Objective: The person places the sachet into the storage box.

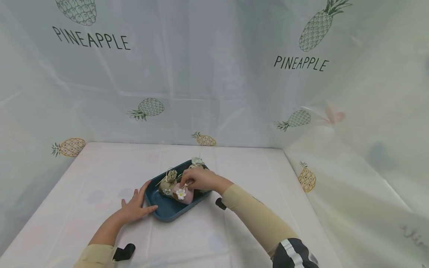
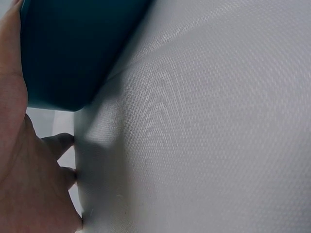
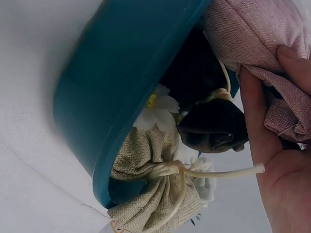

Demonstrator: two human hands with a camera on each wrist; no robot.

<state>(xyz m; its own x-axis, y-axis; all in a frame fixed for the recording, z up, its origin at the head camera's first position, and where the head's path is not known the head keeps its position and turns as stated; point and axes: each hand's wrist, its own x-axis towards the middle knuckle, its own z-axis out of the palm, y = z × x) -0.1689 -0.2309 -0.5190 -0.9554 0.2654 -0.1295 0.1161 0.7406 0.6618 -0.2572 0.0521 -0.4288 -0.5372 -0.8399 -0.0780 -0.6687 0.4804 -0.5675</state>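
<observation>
A dark blue tray (image 1: 164,209) stands at an angle on the table. My left hand (image 1: 133,209) spreads at its left end, thumb at the near rim and straight fingers along the side; the left wrist view shows the palm beside the tray wall (image 2: 73,53). With thumb and fingertips, my right hand (image 1: 202,179) pinches the gathered neck of a small pink cloth pouch (image 1: 188,197) bearing a white flower. Around it in the tray are a tan pouch (image 1: 164,187), a black pouch (image 3: 199,73) and a beige pouch (image 3: 141,150) tied with cream cord.
A white cloth (image 1: 261,171) covers the table. Behind it hangs a pale curtain (image 1: 214,67) printed with pineapples, which also closes in both sides. Black straps with camera mounts (image 1: 124,252) sit at the wrists.
</observation>
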